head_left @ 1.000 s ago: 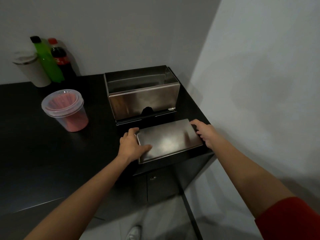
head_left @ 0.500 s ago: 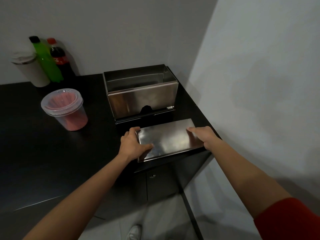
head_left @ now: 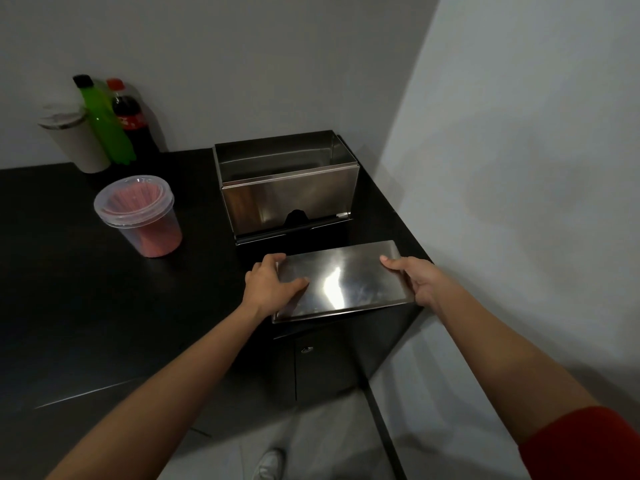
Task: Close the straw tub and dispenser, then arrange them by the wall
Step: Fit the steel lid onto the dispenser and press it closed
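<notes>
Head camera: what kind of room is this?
Probably a drinks corner in a cafe or break room. A metal straw dispenser and a tub of pink straws stand on a black counter, with soda bottles by the wall.

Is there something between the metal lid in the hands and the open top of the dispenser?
Nothing visible. The lid, held by the left hand and right hand, sits in front of the open dispenser; only bare counter lies between.

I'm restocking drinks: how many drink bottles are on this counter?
2. A green bottle and a cola bottle stand side by side against the back wall, beside the tumbler. More could be hidden behind them.
</notes>
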